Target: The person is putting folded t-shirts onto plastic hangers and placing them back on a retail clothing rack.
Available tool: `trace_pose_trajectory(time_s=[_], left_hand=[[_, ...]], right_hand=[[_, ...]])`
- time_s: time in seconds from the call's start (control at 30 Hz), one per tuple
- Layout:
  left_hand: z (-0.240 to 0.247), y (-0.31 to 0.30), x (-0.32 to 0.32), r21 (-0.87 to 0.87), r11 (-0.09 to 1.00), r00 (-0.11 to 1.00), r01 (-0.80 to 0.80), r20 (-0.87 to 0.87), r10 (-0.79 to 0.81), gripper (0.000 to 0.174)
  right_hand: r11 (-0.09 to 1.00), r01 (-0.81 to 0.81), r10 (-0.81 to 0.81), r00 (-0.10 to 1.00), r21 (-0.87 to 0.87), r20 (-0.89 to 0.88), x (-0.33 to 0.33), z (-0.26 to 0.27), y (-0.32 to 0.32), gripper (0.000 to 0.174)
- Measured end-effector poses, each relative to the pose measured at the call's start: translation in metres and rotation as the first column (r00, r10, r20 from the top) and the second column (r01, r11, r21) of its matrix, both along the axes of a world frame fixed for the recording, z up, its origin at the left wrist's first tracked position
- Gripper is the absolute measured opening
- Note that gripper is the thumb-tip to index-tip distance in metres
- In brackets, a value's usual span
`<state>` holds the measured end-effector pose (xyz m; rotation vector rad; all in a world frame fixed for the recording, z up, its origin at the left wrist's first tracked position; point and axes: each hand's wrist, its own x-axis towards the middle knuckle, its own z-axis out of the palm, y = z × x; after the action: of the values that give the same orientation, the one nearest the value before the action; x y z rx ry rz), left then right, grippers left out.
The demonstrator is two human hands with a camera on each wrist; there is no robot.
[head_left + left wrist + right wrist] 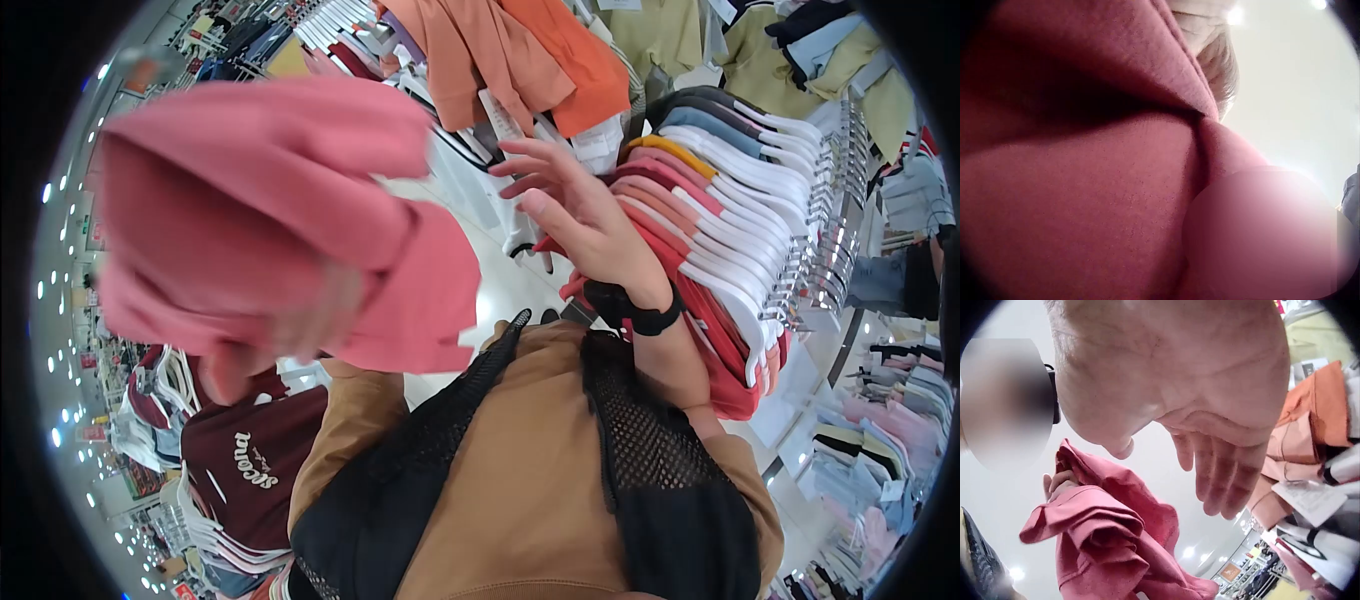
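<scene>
A pink garment [290, 180], bunched and blurred, hangs at the left of the head view, gripped by my left hand [318, 315]. That garment [1085, 206] fills most of the left wrist view, with part of the hand [1219, 69] beside its edge. In the right wrist view, the left hand's fingers [1063, 481] are curled into the upper folds of the garment [1110, 550]. My right hand [590, 220] is raised and empty, fingers loosely extended, next to hangers with clothes. Its palm [1179, 375] shows large in the right wrist view.
White hangers [745, 220] with red, pink and grey clothes line a metal rail [848, 190] at the right. Orange garments [590, 70] hang at the top. A maroon sweatshirt [255, 465] is at lower left. Shiny floor [505, 290] shows between the racks.
</scene>
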<state>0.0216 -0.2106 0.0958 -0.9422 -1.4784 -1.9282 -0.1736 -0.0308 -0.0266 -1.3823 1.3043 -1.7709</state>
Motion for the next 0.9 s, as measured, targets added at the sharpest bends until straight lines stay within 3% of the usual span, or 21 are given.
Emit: trace_pose_trajectory(time_s=[0.03, 0.1, 0.13, 0.17, 0.27, 0.37, 0.43, 0.5, 0.53, 0.57, 0.6, 0.63, 0.67, 0.7, 0.73, 0.77, 0.83, 0.9], left_hand=[[-0.017, 0.006, 0.005, 0.002, 1.000, 1.000, -0.014, 0.020, 0.014, 0.045], [-0.057, 0.019, 0.017, 0.011, 0.999, 0.997, -0.051, 0.063, 0.050, 0.049], [-0.075, 0.025, 0.023, 0.017, 0.998, 0.993, -0.066, 0.096, 0.064, 0.051], [-0.092, 0.032, 0.029, 0.017, 0.997, 0.987, -0.080, 0.141, 0.077, 0.053], [-0.130, 0.052, 0.044, 0.014, 0.994, 0.959, -0.111, 0.265, 0.104, 0.059], [-0.149, 0.071, 0.051, -0.015, 0.993, 0.893, -0.114, 0.436, 0.109, 0.065], [-0.138, 0.084, 0.046, -0.091, 0.995, 0.743, -0.050, 0.662, 0.098, 0.067], [-0.121, 0.095, 0.039, -0.178, 0.982, 0.463, 0.058, 0.877, 0.131, 0.066], [-0.115, 0.101, 0.035, -0.209, 0.971, 0.302, 0.120, 0.939, 0.165, 0.065], [-0.113, 0.106, 0.032, -0.229, 0.956, 0.134, 0.182, 0.969, 0.206, 0.064], [-0.122, 0.119, 0.027, -0.249, 0.949, 0.160, 0.196, 0.962, 0.220, 0.054], [-0.129, 0.127, 0.023, -0.247, 0.947, 0.158, 0.204, 0.963, 0.217, 0.054], [-0.136, 0.135, 0.020, -0.289, 0.921, 0.022, 0.262, 0.956, 0.294, 0.050], [-0.139, 0.144, 0.016, -0.321, 0.890, -0.109, 0.323, 0.922, 0.372, 0.047], [-0.132, 0.160, 0.009, -0.409, 0.841, -0.019, 0.354, 0.896, 0.444, 0.043], [-0.137, 0.167, 0.007, -0.407, 0.843, -0.020, 0.353, 0.897, 0.442, 0.043], [-0.150, 0.176, 0.003, -0.393, 0.854, 0.072, 0.340, 0.917, 0.393, 0.042], [-0.156, 0.182, 0.006, -0.341, 0.876, 0.088, 0.341, 0.939, 0.331, 0.050]], right_hand=[[1.000, -0.001, 0.001, 1.000, 0.006, 0.007, 0.003, -0.006, 0.000, 0.049], [0.980, -0.184, 0.159, 0.955, 0.080, 0.251, 0.013, -0.016, 0.005, 0.056], [0.952, -0.269, 0.229, 0.943, 0.146, 0.243, 0.012, -0.009, 0.016, 0.061], [0.968, -0.245, 0.233, 0.960, 0.064, 0.153, 0.016, -0.029, 0.018, 0.061], [0.885, -0.380, 0.324, 0.918, 0.270, 0.230, 0.015, -0.047, 0.044, 0.063], [0.919, -0.325, 0.252, 0.919, 0.221, 0.304, 0.023, -0.046, 0.082, 0.064], [0.945, -0.271, 0.195, 0.918, 0.185, 0.346, 0.024, -0.042, 0.108, 0.065], [0.961, -0.222, 0.149, 0.917, 0.163, 0.370, 0.022, -0.041, 0.132, 0.065], [0.949, -0.314, 0.264, 0.710, -0.043, 0.653, 0.020, -0.041, 0.144, 0.067], [0.907, -0.326, 0.390, 0.409, -0.268, 0.825, 0.019, -0.039, 0.154, 0.070], [0.919, -0.274, 0.372, 0.361, -0.284, 0.855, 0.025, -0.030, 0.161, 0.072], [0.921, -0.265, 0.368, 0.361, -0.284, 0.857, 0.028, -0.026, 0.167, 0.072], [0.959, -0.267, 0.248, 0.619, -0.096, 0.745, 0.030, -0.023, 0.173, 0.073], [0.985, -0.169, 0.116, 0.815, 0.041, 0.567, 0.039, -0.019, 0.174, 0.073], [0.985, -0.031, -0.029, 0.940, 0.169, 0.341, 0.048, -0.016, 0.175, 0.072], [0.981, -0.053, 0.000, 0.961, 0.186, 0.277, 0.049, -0.021, 0.173, 0.057], [0.955, -0.191, 0.098, 0.926, 0.228, 0.366, 0.057, -0.023, 0.181, 0.040], [0.953, -0.243, 0.174, 0.927, 0.180, 0.331, 0.066, -0.023, 0.191, 0.032]])
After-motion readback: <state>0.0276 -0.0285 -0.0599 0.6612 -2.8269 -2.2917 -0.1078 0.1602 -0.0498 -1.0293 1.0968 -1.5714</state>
